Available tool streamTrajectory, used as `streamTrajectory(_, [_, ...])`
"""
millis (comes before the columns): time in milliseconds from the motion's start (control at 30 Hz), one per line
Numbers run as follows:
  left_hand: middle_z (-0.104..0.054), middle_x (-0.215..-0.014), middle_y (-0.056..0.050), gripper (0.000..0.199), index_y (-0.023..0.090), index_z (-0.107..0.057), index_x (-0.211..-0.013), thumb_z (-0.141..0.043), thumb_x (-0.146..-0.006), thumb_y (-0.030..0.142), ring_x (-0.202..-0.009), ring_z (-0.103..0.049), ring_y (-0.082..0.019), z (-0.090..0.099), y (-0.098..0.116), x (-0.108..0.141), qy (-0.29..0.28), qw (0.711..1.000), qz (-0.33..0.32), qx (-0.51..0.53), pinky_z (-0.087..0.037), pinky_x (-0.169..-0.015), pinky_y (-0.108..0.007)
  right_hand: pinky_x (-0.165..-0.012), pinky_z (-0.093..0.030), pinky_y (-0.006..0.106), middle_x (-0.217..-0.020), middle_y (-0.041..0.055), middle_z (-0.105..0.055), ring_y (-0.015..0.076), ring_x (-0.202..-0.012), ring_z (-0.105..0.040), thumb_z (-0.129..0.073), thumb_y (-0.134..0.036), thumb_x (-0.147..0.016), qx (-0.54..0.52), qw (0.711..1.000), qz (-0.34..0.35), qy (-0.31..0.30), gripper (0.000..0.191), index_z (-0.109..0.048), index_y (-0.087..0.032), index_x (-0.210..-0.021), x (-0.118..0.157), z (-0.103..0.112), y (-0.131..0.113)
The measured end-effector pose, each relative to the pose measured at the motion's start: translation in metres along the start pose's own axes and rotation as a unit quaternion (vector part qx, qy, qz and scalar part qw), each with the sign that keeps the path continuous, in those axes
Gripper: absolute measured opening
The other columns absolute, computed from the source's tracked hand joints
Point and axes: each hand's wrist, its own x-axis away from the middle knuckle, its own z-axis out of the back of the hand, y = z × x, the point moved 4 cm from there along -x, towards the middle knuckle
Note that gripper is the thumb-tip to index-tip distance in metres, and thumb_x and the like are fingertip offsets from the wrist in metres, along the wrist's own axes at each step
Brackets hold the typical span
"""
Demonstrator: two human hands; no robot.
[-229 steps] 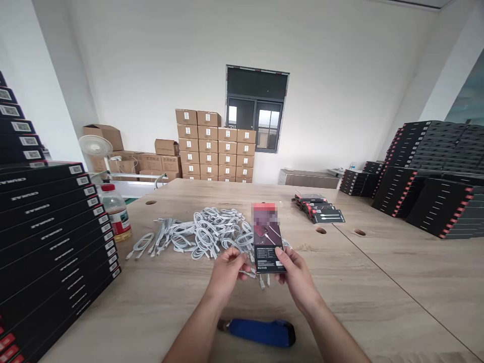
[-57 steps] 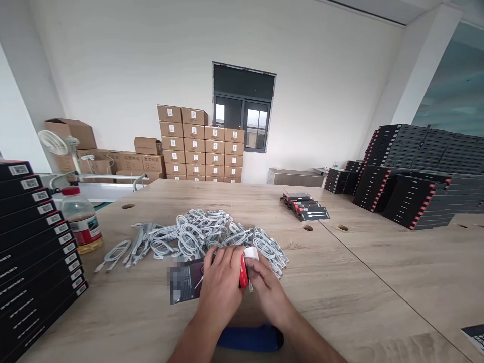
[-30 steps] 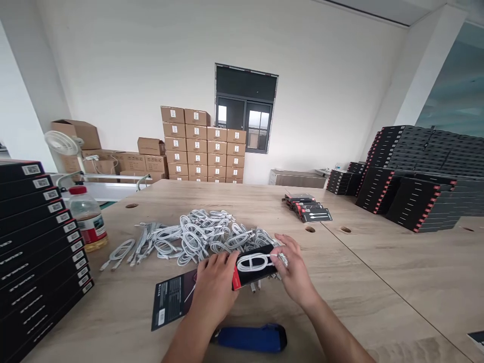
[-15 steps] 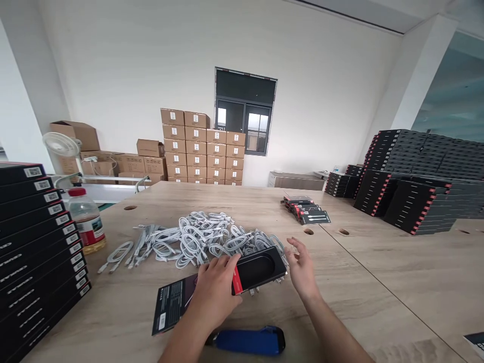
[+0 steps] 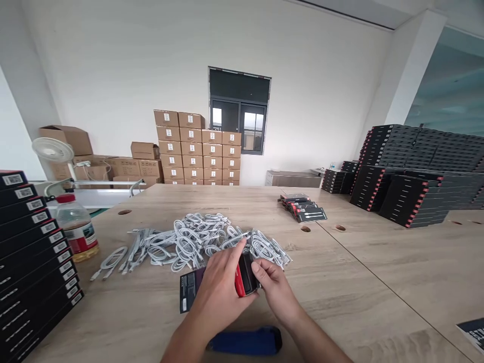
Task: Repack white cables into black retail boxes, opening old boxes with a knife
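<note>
My left hand is wrapped over a slim black and red packaging box, its index finger raised off it. A dark printed panel sticks out to the left from beneath that hand. At the box's right end, my right hand grips the black part, thumb on top. How far the black tray sits inside the outer packaging is hidden by my fingers. Just behind both hands lies a pile of coiled white cables. Nearer to me, below my hands, is a blue object with dark ends.
A tall stack of black boxes and a red-capped bottle stand left. Flat printed packages lie farther back, beside round holes in the tabletop. Large stacks of black boxes fill the right; cartons stand behind.
My right hand has come in from the right and now grips the box's end. The oval tray end has been turned or pushed in and shows much less. The view has shifted slightly.
</note>
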Motion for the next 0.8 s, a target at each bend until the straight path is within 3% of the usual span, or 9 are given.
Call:
streamTrajectory(67, [-0.058,-0.141,-0.012,0.099,0.031,-0.019,-0.162,-0.075,-0.081,0.035,-0.128,-0.054,-0.034,0.004,0.000,0.003,0.004,0.998,0.002,0.060,-0.043,-0.107,-0.050,-0.058,-0.038,0.025,-0.061,-0.0044,-0.054,0.0105,-0.058,-0.043,-0.079,-0.059,-0.080,-0.084,0.996,-0.029,-0.008,0.044,-0.064,-0.019,-0.069,0.002,-0.005,0.000])
streamTrajectory(167, [-0.062,-0.132,-0.010,0.073,0.033,-0.027,-0.160,-0.058,-0.094,0.042,-0.122,-0.057,-0.031,0.010,-0.005,0.006,0.038,0.987,0.047,0.146,-0.046,-0.104,-0.049,-0.056,-0.037,0.023,-0.062,-0.0047,-0.054,0.0094,-0.056,-0.043,-0.085,-0.056,-0.074,-0.177,0.981,-0.068,-0.034,0.041,-0.066,-0.019,-0.071,0.007,-0.016,0.003])
streamTrajectory(267, [-0.065,-0.117,-0.008,0.061,0.031,-0.043,-0.152,-0.056,-0.094,0.037,-0.113,-0.060,-0.029,0.013,-0.008,0.006,0.075,0.977,0.108,0.171,-0.047,-0.100,-0.048,-0.055,-0.038,0.023,-0.063,-0.0037,-0.056,0.0090,-0.055,-0.043,-0.087,-0.055,-0.073,-0.203,0.973,-0.087,-0.060,0.040,-0.069,-0.019,-0.074,0.010,-0.025,0.006])
streamTrajectory(433, [-0.064,-0.113,-0.006,0.057,0.032,-0.052,-0.146,-0.052,-0.089,0.027,-0.107,-0.062,-0.026,0.013,-0.006,0.001,0.070,0.969,0.123,0.204,-0.051,-0.096,-0.043,-0.056,-0.041,0.023,-0.066,-0.0024,-0.060,0.0093,-0.057,-0.049,-0.083,-0.056,-0.078,-0.208,0.973,-0.083,-0.056,0.039,-0.072,-0.019,-0.079,0.010,-0.026,0.009])
streamTrajectory(533, [-0.063,-0.111,-0.005,0.051,0.030,-0.054,-0.141,-0.051,-0.091,0.028,-0.102,-0.063,-0.024,0.019,-0.012,0.000,0.124,0.953,0.155,0.229,-0.052,-0.093,-0.040,-0.061,-0.047,0.026,-0.082,0.0023,-0.070,0.0154,-0.072,-0.061,-0.076,-0.060,-0.083,-0.135,0.990,-0.026,-0.020,0.042,-0.073,-0.022,-0.100,0.010,-0.019,0.003])
streamTrajectory(667, [-0.057,-0.115,-0.004,0.047,0.031,-0.048,-0.139,-0.055,-0.093,0.037,-0.098,-0.061,-0.021,0.025,-0.018,0.001,0.206,0.908,0.198,0.307,-0.054,-0.088,-0.036,-0.090,-0.054,0.039,-0.125,0.0080,-0.072,0.0259,-0.114,-0.066,-0.077,-0.045,-0.086,0.052,0.992,0.115,-0.002,0.049,-0.059,-0.030,-0.129,0.020,-0.017,-0.012])
streamTrajectory(733, [-0.054,-0.118,-0.003,0.047,0.034,-0.043,-0.139,-0.054,-0.093,0.038,-0.099,-0.061,-0.020,0.021,-0.017,0.002,0.215,0.882,0.203,0.366,-0.055,-0.085,-0.033,-0.097,-0.053,0.041,-0.136,0.0080,-0.067,0.0262,-0.120,-0.064,-0.079,-0.035,-0.084,0.125,0.978,0.170,0.005,0.054,-0.054,-0.032,-0.132,0.026,-0.019,-0.016])
streamTrajectory(800, [-0.053,-0.121,-0.002,0.048,0.036,-0.039,-0.137,-0.054,-0.092,0.037,-0.102,-0.061,-0.020,0.012,-0.012,0.001,0.199,0.864,0.189,0.423,-0.056,-0.084,-0.033,-0.098,-0.054,0.040,-0.135,0.0070,-0.066,0.0243,-0.116,-0.065,-0.078,-0.030,-0.085,0.166,0.965,0.200,0.033,0.052,-0.053,-0.033,-0.131,0.029,-0.018,-0.015])
